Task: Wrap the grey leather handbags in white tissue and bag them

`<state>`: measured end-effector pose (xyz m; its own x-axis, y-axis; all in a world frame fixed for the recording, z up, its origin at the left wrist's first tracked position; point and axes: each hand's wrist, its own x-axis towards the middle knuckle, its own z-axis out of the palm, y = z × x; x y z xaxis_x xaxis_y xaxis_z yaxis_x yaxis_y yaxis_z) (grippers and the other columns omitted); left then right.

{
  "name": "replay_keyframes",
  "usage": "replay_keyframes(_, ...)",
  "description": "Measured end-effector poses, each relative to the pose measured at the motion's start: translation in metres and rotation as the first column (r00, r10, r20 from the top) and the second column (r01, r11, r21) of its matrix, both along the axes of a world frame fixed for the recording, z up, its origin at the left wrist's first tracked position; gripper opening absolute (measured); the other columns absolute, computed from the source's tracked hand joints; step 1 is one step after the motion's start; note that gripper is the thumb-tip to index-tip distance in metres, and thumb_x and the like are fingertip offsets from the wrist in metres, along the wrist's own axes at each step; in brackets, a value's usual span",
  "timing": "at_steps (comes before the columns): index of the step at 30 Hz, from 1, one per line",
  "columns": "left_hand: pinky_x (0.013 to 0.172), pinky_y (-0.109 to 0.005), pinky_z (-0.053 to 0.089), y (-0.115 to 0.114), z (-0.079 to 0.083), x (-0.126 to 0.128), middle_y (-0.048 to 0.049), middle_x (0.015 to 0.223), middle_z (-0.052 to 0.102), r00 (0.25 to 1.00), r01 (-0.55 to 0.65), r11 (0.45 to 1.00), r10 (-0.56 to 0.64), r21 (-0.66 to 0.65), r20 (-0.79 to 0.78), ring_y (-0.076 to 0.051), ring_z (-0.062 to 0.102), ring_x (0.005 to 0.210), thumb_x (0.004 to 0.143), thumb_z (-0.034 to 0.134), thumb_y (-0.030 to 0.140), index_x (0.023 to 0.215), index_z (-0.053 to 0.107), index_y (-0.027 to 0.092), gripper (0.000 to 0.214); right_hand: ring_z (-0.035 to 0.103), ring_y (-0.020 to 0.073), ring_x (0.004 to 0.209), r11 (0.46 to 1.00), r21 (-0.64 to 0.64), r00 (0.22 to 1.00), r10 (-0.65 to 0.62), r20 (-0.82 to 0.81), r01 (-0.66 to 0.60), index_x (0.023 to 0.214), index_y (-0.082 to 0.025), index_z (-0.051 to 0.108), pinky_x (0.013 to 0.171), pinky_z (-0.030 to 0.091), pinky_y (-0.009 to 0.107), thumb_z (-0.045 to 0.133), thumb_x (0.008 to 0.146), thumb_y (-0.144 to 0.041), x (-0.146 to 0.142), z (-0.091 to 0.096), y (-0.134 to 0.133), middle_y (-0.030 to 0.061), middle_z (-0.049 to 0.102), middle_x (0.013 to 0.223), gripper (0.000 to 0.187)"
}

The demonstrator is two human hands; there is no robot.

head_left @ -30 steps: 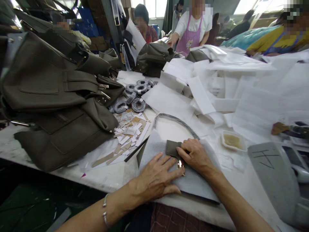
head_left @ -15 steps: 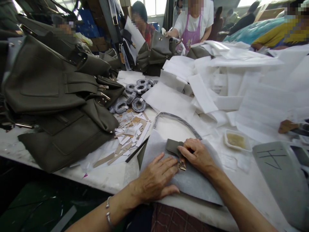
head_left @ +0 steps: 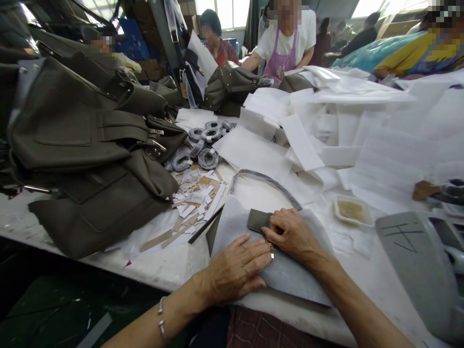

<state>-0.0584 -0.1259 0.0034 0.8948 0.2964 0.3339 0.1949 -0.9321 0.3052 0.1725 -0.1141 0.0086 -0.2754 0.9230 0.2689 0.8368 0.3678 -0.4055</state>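
A bag (head_left: 232, 217) covered in pale tissue-like wrapping lies on the table in front of me, its wrapped handle (head_left: 266, 175) arching away at the top. My left hand (head_left: 235, 266) rests flat on it, fingers stretched out beside a gold metal clasp (head_left: 272, 251). My right hand (head_left: 290, 237) is closed over an olive strap tab (head_left: 258, 220), thumb and curled fingers on the tab just above the clasp. The tab's rounded end sticks out to the left of the fingers. Part of the clasp is hidden under my hands.
Olive leather bags (head_left: 65, 121) are heaped on the left. Coiled wrapped straps (head_left: 208, 157) and paper scraps (head_left: 199, 193) lie nearer. White foam sheets (head_left: 391, 150) fill the right, with a dish of yellowish liquid (head_left: 351, 211) and a grey case (head_left: 409, 261). Co-workers are across the table.
My right hand has shifted slightly left and curled further over the tab, covering more of the clasp. My left hand stays nearly still. At the back, a co-worker's bag has sunk lower.
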Motion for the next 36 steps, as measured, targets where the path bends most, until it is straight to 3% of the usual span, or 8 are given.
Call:
replay_keyframes(5, 0.119, -0.044, 0.027, -0.002, 0.001, 0.003, -0.0131, 0.141, 0.054, 0.994, -0.059, 0.996, 0.052, -0.065, -0.096, -0.023, 0.045, 0.135, 0.096, 0.053, 0.045, 0.139, 0.044, 0.015, 0.054, 0.047, 0.0153, 0.066, 1.0, -0.008, 0.999, -0.01, 0.033, 0.011, 0.059, -0.02, 0.05, 0.071, 0.031, 0.032, 0.067, 0.084, -0.025, -0.001, -0.002, 0.001, -0.0017, 0.053, 0.062, 0.031)
replay_keyframes(11, 0.118, -0.043, 0.03, -0.002, 0.004, 0.007, -0.0126, 0.143, 0.051, 0.99, -0.084, 0.996, 0.079, -0.034, -0.119, -0.024, 0.045, 0.135, 0.094, 0.055, 0.05, 0.139, 0.045, 0.018, 0.056, 0.05, 0.0157, 0.068, 0.997, -0.078, 1.0, -0.021, -0.021, 0.019, 0.062, -0.02, 0.054, 0.073, 0.033, 0.033, 0.069, 0.082, -0.026, 0.002, 0.008, 0.0, -0.0021, 0.057, 0.064, 0.027)
replay_keyframes(15, 0.115, -0.044, 0.034, -0.001, 0.003, 0.007, -0.0132, 0.144, 0.049, 0.991, -0.07, 0.997, 0.067, -0.021, -0.114, -0.024, 0.048, 0.132, 0.094, 0.057, 0.049, 0.137, 0.048, 0.018, 0.054, 0.059, 0.0153, 0.08, 0.957, -0.204, 0.973, 0.174, -0.154, -0.204, 0.081, -0.024, 0.068, 0.083, 0.037, 0.034, 0.066, 0.088, -0.024, 0.007, 0.029, -0.011, -0.0023, 0.068, 0.079, 0.008)
replay_keyframes(18, 0.115, -0.045, 0.035, 0.0, 0.0, 0.006, -0.0135, 0.144, 0.049, 0.996, -0.052, 0.999, 0.051, -0.012, -0.071, -0.025, 0.048, 0.132, 0.095, 0.055, 0.047, 0.135, 0.05, 0.017, 0.05, 0.061, 0.0151, 0.088, 0.904, -0.269, 0.942, 0.305, -0.143, -0.333, 0.098, -0.028, 0.073, 0.086, 0.038, 0.033, 0.062, 0.093, -0.021, 0.007, 0.04, -0.022, -0.0011, 0.07, 0.091, 0.014)
replay_keyframes(25, 0.112, -0.047, 0.04, -0.002, -0.001, 0.005, -0.0114, 0.117, 0.066, 0.994, -0.048, 0.999, 0.048, -0.003, 0.095, -0.021, 0.059, 0.118, 0.1, 0.047, 0.039, 0.128, 0.053, 0.015, 0.038, 0.059, 0.0134, 0.082, 0.887, -0.316, 0.935, 0.354, -0.001, -0.336, 0.096, -0.024, 0.074, 0.075, 0.042, 0.026, 0.055, 0.095, -0.017, 0.0, 0.046, -0.022, 0.0012, 0.067, 0.089, 0.02)
replay_keyframes(32, 0.11, -0.047, 0.043, -0.002, -0.002, 0.008, -0.011, 0.114, 0.065, 0.995, -0.053, 0.999, 0.052, 0.007, 0.088, -0.022, 0.062, 0.111, 0.097, 0.053, 0.037, 0.13, 0.053, 0.015, 0.039, 0.057, 0.0139, 0.074, 0.877, -0.324, 0.892, 0.422, 0.164, -0.355, 0.084, -0.017, 0.068, 0.073, 0.042, 0.026, 0.048, 0.097, -0.013, -0.006, 0.047, -0.014, 0.0016, 0.065, 0.084, 0.023)
replay_keyframes(34, 0.11, -0.049, 0.042, -0.004, -0.006, 0.01, -0.011, 0.115, 0.064, 0.991, -0.093, 0.996, 0.093, -0.005, 0.099, -0.023, 0.062, 0.109, 0.097, 0.052, 0.038, 0.13, 0.053, 0.016, 0.04, 0.057, 0.0166, 0.076, 0.905, -0.311, 0.893, 0.373, 0.252, -0.29, 0.087, -0.016, 0.065, 0.073, 0.042, 0.029, 0.048, 0.094, -0.01, -0.013, 0.042, -0.02, 0.0046, 0.066, 0.088, 0.02)
replay_keyframes(36, 0.11, -0.05, 0.042, -0.006, -0.009, 0.013, -0.0105, 0.114, 0.064, 0.988, -0.115, 0.993, 0.115, -0.007, 0.103, -0.023, 0.062, 0.108, 0.098, 0.051, 0.039, 0.129, 0.055, 0.016, 0.038, 0.059, 0.0202, 0.08, 0.943, -0.301, 0.914, 0.242, 0.326, -0.142, 0.09, -0.015, 0.064, 0.073, 0.042, 0.031, 0.051, 0.089, -0.007, -0.023, 0.034, -0.028, 0.0083, 0.066, 0.091, 0.015)
